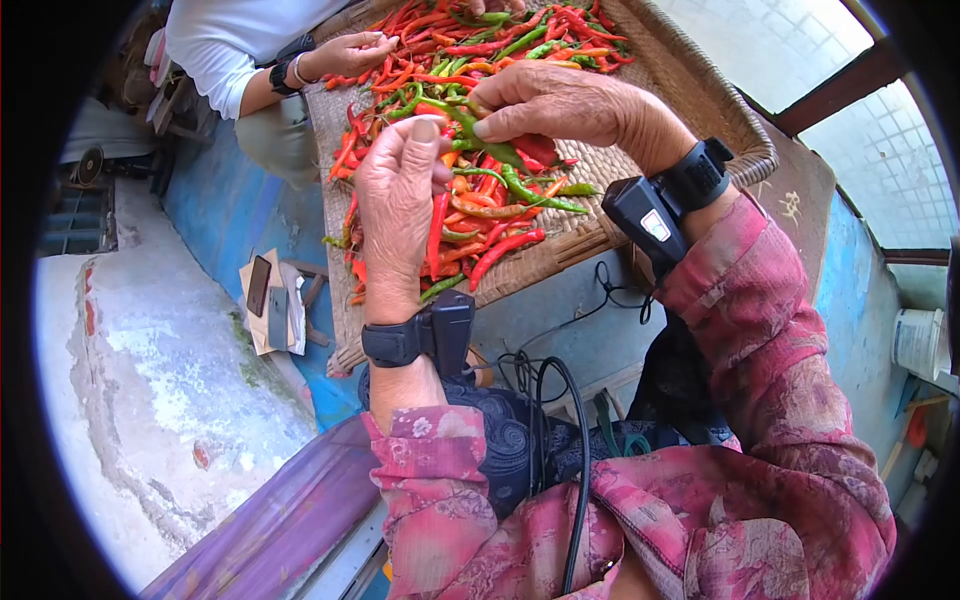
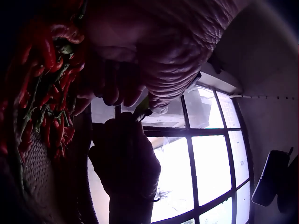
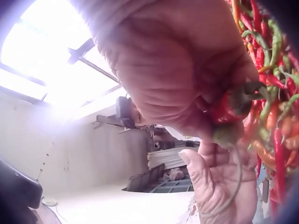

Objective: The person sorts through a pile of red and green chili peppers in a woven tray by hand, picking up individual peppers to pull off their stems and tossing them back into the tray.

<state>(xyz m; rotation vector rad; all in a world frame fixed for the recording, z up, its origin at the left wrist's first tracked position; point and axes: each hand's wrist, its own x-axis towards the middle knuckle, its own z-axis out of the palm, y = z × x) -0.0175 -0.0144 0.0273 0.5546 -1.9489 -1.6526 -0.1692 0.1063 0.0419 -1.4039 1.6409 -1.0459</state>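
My right hand [image 1: 590, 108] grips chili peppers, a green one [image 1: 485, 140] between thumb and fingers and a red one [image 3: 224, 108] showing beneath its fingers. A green pepper end [image 3: 226, 134] with a long curved stem points toward my left hand [image 1: 400, 200], which is held up beside it. In the right wrist view the left hand's [image 3: 224, 186] palm shows, thumb apart from the fingers, with the stem crossing in front. The right hand [image 2: 126, 158] is a dark silhouette in the left wrist view, close below the left hand [image 2: 159, 46]. Loose red and green chilies [image 1: 490, 235] lie under both hands.
A woven tray [image 1: 690, 60] holds the chili heap. Across it, another person's hand [image 1: 350, 55] reaches over the chilies. Black cables [image 1: 575, 400] hang near my lap. A phone [image 1: 258, 285] lies on a board at the left, and a white bucket [image 1: 920, 342] stands far right.
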